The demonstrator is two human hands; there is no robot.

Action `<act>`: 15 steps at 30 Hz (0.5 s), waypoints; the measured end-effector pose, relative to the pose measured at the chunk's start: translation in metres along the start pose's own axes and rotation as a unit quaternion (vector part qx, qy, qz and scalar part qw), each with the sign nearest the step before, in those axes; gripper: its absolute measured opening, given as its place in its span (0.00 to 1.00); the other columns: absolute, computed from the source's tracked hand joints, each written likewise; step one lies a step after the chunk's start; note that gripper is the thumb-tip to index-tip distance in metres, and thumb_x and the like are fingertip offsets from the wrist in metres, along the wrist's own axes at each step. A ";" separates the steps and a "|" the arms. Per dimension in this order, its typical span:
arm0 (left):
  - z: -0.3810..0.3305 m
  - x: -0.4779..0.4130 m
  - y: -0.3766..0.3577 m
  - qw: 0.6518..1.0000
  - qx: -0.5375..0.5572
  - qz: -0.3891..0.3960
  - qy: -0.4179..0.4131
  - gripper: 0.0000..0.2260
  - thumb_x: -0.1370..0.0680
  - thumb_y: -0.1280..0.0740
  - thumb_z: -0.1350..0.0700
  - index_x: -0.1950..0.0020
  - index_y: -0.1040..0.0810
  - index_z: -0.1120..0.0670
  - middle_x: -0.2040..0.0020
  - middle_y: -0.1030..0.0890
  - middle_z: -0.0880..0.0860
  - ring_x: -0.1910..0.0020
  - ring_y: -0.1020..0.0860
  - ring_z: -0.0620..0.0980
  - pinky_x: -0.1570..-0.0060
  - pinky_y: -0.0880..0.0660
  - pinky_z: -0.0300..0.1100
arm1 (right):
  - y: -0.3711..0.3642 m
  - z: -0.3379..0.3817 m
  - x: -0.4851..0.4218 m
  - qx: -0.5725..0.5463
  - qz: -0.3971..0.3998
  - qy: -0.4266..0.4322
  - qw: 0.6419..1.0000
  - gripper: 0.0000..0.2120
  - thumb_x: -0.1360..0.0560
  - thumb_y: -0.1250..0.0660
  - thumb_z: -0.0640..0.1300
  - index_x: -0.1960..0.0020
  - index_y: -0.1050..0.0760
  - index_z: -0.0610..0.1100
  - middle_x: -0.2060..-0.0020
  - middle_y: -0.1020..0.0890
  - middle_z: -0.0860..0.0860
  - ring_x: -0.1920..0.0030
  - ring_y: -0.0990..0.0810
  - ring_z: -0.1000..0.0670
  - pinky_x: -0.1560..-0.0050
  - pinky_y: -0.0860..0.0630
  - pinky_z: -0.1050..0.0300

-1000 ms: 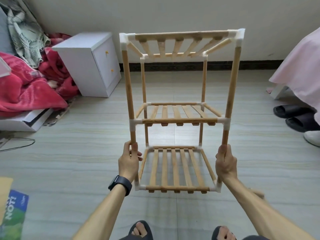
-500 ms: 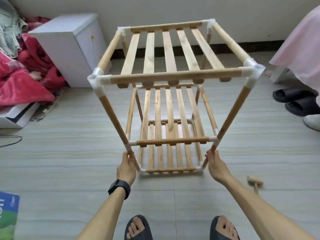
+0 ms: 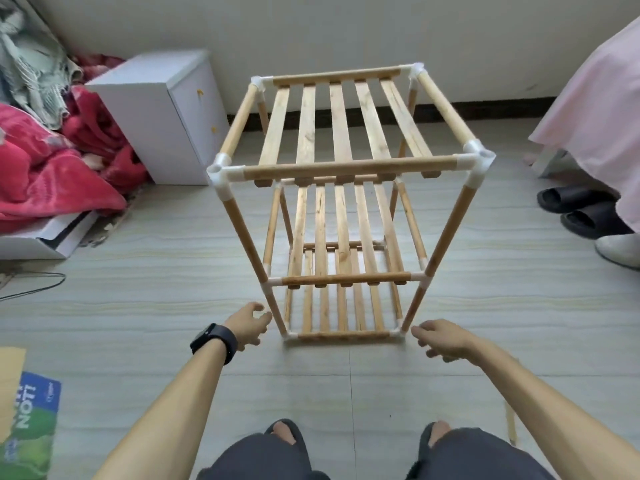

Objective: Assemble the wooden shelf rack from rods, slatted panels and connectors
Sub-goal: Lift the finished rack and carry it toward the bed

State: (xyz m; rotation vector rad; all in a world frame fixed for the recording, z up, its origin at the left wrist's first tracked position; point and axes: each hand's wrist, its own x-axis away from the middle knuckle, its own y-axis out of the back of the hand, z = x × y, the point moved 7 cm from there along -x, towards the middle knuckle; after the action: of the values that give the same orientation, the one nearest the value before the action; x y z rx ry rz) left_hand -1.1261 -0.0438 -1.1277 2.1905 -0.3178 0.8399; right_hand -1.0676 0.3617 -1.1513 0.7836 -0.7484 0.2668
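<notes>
Three-tier wooden rack point(image 3: 349, 168) upright on tiled floor point(image 3: 138, 306). Left hand point(image 3: 247, 327) and right hand point(image 3: 441, 341) just beside near legs, fingers loosely curled, holding nothing.

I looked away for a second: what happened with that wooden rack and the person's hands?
The wooden shelf rack, held up a second ago, has been lowered and now stands on the floor. The left hand and right hand let go of its front rods and hover open beside the bottom corners. The white cabinet, red blanket and black slippers stayed put.
</notes>
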 end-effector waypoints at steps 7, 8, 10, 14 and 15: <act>-0.048 0.071 0.116 0.994 -0.071 -0.071 -0.052 0.15 0.16 0.43 0.44 0.36 0.26 0.50 0.45 0.19 0.48 0.49 0.19 0.49 0.49 0.25 0.48 | 0.066 0.099 0.117 0.208 -0.044 0.162 0.964 0.17 0.16 0.43 0.60 0.37 0.22 0.53 0.43 0.20 0.57 0.46 0.22 0.56 0.48 0.28 0.59; -0.061 0.082 0.135 0.991 -0.050 -0.100 -0.072 0.15 0.16 0.44 0.44 0.37 0.25 0.50 0.44 0.19 0.49 0.50 0.19 0.49 0.51 0.25 0.47 | 0.080 0.115 0.136 0.204 -0.061 0.184 0.960 0.16 0.16 0.43 0.60 0.37 0.22 0.55 0.44 0.20 0.58 0.45 0.22 0.56 0.47 0.28 0.59; -0.088 0.106 0.170 0.980 -0.001 -0.159 -0.122 0.16 0.15 0.46 0.44 0.40 0.24 0.51 0.45 0.18 0.51 0.51 0.18 0.50 0.53 0.26 0.47 | 0.107 0.146 0.173 0.181 -0.094 0.236 0.950 0.15 0.17 0.41 0.59 0.36 0.23 0.56 0.46 0.21 0.62 0.45 0.22 0.59 0.49 0.28 0.63; -0.145 0.144 0.222 0.941 0.108 -0.240 -0.213 0.19 0.15 0.48 0.42 0.41 0.24 0.52 0.48 0.18 0.52 0.50 0.18 0.54 0.49 0.24 0.52 | 0.169 0.203 0.228 0.084 -0.215 0.340 0.912 0.09 0.19 0.38 0.58 0.44 0.21 0.58 0.53 0.16 0.60 0.51 0.18 0.59 0.53 0.23 0.63; -0.159 0.150 0.228 0.934 0.119 -0.247 -0.229 0.18 0.15 0.48 0.42 0.40 0.24 0.52 0.47 0.18 0.52 0.49 0.18 0.55 0.48 0.24 0.53 | 0.183 0.214 0.234 0.060 -0.248 0.357 0.899 0.08 0.19 0.37 0.57 0.46 0.21 0.58 0.54 0.15 0.58 0.52 0.17 0.58 0.53 0.23 0.62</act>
State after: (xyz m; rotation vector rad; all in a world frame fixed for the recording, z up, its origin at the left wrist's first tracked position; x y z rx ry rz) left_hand -1.1929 -0.0793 -0.8211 2.5201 0.1271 0.0858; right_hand -1.0967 0.3226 -0.7888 0.8856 0.1729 0.1175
